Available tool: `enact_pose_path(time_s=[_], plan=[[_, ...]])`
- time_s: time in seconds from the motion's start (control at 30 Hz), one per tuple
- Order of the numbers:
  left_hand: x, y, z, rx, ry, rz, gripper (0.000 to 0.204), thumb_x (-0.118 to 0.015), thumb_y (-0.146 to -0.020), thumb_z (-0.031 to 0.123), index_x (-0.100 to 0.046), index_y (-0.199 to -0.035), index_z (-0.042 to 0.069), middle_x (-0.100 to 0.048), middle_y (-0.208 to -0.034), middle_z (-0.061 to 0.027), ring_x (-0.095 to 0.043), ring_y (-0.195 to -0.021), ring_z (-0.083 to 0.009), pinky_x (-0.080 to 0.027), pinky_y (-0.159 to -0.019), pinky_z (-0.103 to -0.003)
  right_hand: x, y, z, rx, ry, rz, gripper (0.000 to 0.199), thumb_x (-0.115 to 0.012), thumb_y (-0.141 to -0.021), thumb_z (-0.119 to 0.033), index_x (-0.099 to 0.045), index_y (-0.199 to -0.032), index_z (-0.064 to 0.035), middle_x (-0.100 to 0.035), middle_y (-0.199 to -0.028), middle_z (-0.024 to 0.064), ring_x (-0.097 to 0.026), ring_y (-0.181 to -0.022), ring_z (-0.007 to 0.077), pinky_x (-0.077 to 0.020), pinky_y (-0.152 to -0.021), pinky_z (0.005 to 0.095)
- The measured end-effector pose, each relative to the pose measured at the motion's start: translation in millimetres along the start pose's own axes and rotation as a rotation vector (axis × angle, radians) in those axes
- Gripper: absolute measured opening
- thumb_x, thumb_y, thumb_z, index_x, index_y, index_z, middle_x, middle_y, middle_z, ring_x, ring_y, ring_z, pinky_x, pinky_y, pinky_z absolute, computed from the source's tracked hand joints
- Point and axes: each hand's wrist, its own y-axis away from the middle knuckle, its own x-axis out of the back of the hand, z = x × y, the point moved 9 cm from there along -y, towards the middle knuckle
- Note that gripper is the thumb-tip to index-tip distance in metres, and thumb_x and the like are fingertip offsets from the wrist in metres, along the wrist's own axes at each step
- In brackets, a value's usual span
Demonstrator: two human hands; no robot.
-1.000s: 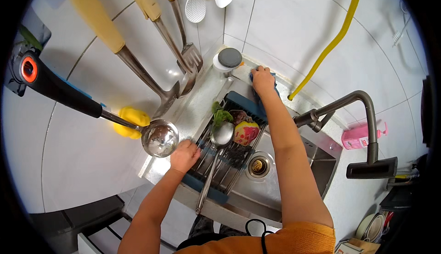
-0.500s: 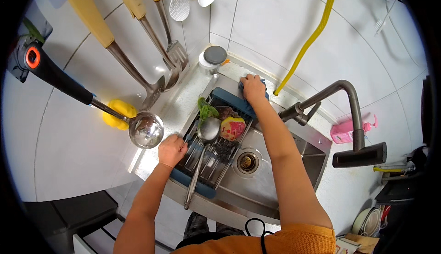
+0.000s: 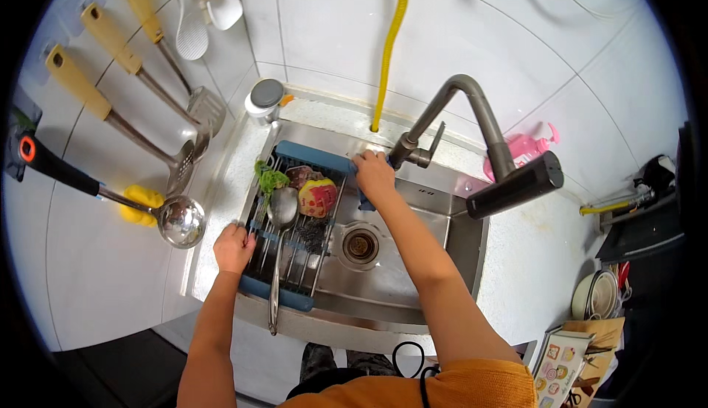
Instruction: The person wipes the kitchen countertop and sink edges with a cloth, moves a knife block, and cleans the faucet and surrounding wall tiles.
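My right hand point(image 3: 374, 176) presses a dark blue cloth point(image 3: 366, 202) at the back of the steel sink point(image 3: 402, 283), close to the faucet base. Its fingers are closed over the cloth, which is partly hidden beneath them. At the sink's left edge, my left hand point(image 3: 234, 248) rests with curled fingers beside the drying rack point(image 3: 276, 291). Whatever those fingertips may grip is hidden. The blue-ended rack lies across the sink's left part. On it are a large metal spoon point(image 3: 282, 210), a pink and yellow sponge point(image 3: 318, 198), a dark scouring pad point(image 3: 315, 235) and a leafy green thing point(image 3: 271, 179).
The grey faucet point(image 3: 479, 113) arches over the sink's right side. A pink pump bottle point(image 3: 520, 150) stands behind it. A grey-lidded jar point(image 3: 265, 101) sits at the back left corner. A ladle point(image 3: 181, 221) and several long-handled utensils hang on the left wall.
My right hand and the cloth have shifted from the rack's back end toward the faucet base. The view has turned, showing more on the right. My left hand stays at the sink's left edge.
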Motion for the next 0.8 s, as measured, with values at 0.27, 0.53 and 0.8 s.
enact_pose_path(time_s=[0.27, 0.53, 0.8], plan=[[0.0, 0.4, 2.1, -0.026, -0.024, 0.005, 0.021, -0.069, -0.065, 0.015, -0.050, -0.060, 0.007, -0.048, -0.068, -0.0094, -0.053, -0.064, -0.0291, -0.044, -0.055, -0.040, 29.9, 121.0, 153.4, -0.238, -0.243, -0.269, 0.038, -0.065, -0.066, -0.008, -0.064, -0.104, -0.0145, -0.064, -0.099, 0.0132, -0.060, -0.099, 0.0316, -0.0457, -0.089, 0.0387], [0.3, 0.0, 0.1, -0.035, -0.049, 0.027, 0.024, -0.068, -0.066, 0.013, -0.046, -0.059, 0.008, -0.044, -0.065, -0.0090, -0.050, -0.060, -0.0287, -0.042, -0.051, -0.039, 94.5, 26.2, 192.2, -0.192, -0.584, 0.269, 0.043, -0.068, -0.066, -0.003, -0.054, -0.106, -0.0026, -0.055, -0.103, 0.0139, -0.053, -0.099, 0.0275, -0.0415, -0.088, 0.0344], [-1.4, -0.9, 1.7, -0.020, -0.068, 0.011, 0.023, -0.069, -0.064, 0.013, -0.047, -0.060, 0.007, -0.046, -0.067, -0.0088, -0.052, -0.061, -0.0286, -0.044, -0.052, -0.039, 13.8, 6.6, 186.5, -0.024, -0.315, 0.167, 0.059, -0.064, -0.072, -0.003, -0.049, -0.128, -0.0169, -0.049, -0.126, 0.0159, -0.045, -0.115, 0.0367, -0.0385, -0.097, 0.0398]])
